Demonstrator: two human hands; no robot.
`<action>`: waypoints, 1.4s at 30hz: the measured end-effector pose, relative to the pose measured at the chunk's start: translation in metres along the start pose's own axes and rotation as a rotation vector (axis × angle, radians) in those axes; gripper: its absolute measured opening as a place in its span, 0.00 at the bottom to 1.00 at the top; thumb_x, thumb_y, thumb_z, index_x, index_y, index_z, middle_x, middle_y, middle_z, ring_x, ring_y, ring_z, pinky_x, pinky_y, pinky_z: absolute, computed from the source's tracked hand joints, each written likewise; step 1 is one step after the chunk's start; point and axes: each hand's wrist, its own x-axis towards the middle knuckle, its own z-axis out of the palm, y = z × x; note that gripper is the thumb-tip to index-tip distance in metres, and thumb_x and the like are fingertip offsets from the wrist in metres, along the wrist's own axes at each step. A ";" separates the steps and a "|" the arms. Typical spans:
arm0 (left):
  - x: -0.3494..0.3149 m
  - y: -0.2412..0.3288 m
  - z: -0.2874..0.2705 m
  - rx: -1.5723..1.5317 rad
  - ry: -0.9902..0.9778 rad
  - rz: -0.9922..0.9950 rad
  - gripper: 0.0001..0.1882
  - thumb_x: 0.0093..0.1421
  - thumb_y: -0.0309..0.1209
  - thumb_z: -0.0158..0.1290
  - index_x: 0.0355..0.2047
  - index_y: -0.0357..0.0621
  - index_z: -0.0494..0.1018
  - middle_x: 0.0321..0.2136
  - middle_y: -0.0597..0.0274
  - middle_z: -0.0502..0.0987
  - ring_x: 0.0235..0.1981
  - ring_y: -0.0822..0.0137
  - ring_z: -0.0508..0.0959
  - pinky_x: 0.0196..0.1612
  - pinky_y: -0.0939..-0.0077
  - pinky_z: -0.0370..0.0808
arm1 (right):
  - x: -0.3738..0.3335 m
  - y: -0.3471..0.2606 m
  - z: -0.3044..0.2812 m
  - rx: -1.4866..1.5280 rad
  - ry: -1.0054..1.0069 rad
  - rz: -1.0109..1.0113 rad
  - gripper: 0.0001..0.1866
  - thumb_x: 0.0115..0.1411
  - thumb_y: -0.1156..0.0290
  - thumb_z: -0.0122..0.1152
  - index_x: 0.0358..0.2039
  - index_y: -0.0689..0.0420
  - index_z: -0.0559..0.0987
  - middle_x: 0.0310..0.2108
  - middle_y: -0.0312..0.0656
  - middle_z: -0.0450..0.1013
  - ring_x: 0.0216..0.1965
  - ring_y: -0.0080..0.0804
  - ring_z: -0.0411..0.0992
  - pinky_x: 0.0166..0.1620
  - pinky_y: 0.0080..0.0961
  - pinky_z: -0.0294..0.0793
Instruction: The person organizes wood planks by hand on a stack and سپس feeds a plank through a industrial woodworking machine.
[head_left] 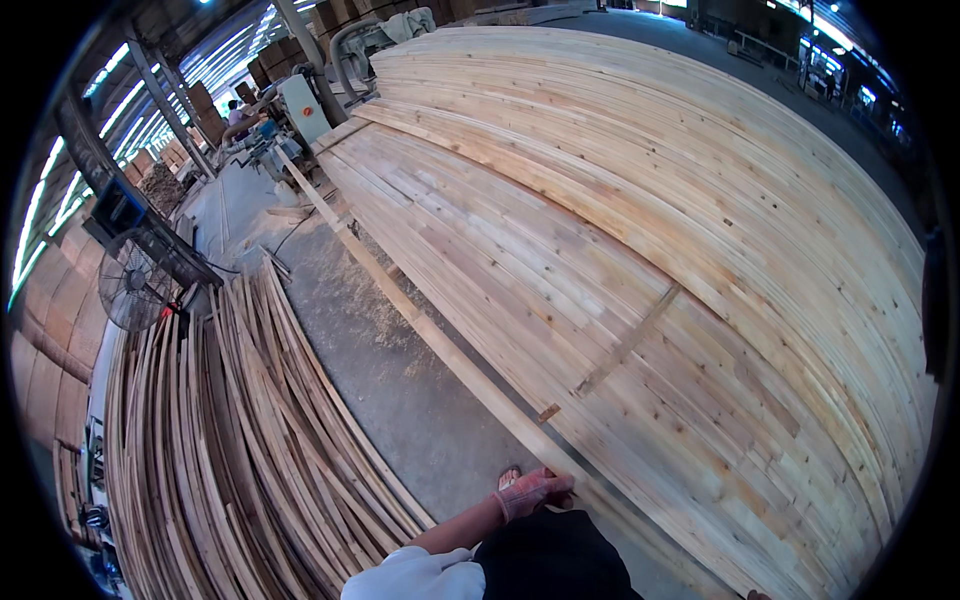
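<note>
A long, narrow wooden board (440, 342) runs slantwise from the machine at the far left to the lower right, where its near part is blurred. My left hand (535, 493), in a reddish work glove, is closed around the board's near-left edge beside my dark clothing. Only a sliver of my right hand (757, 596) shows at the bottom edge, near the board's near end; its fingers are mostly hidden. To the right of the board, and apart from it, lies a wide stack of pale planks (500, 310). One small wood block (549, 412) sits on that stack's edge.
A higher plank stack (640, 140) rises behind at the right. Left on the floor lies a large pile of thin wood strips (220, 440), with a standing fan (135, 283) beyond it. Sawdust (370, 295) covers some floor. The woodworking machine (303, 108) stands far off, a person (236, 116) near it.
</note>
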 end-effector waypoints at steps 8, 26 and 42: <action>-0.021 0.122 -0.080 -0.013 0.226 0.296 0.16 0.62 0.40 0.55 0.43 0.40 0.74 0.35 0.61 0.79 0.32 0.71 0.78 0.39 0.75 0.76 | -0.034 -0.158 -0.034 0.363 0.362 -0.111 0.22 0.65 0.51 0.47 0.30 0.55 0.80 0.24 0.51 0.77 0.26 0.50 0.74 0.28 0.44 0.71; -0.003 0.287 -0.272 -0.320 0.366 0.657 0.22 0.62 0.42 0.53 0.50 0.40 0.70 0.42 0.56 0.78 0.42 0.67 0.78 0.43 0.79 0.77 | -0.019 -0.482 -0.057 0.315 0.571 -0.233 0.27 0.64 0.49 0.45 0.22 0.59 0.79 0.22 0.55 0.73 0.28 0.55 0.71 0.37 0.48 0.69; 0.053 0.090 -0.122 0.337 -0.317 0.063 0.18 0.62 0.36 0.52 0.49 0.41 0.69 0.42 0.54 0.76 0.43 0.60 0.77 0.48 0.65 0.75 | -0.082 -0.548 -0.091 0.492 0.062 -0.709 0.18 0.61 0.51 0.51 0.41 0.50 0.77 0.40 0.45 0.76 0.43 0.44 0.74 0.47 0.36 0.72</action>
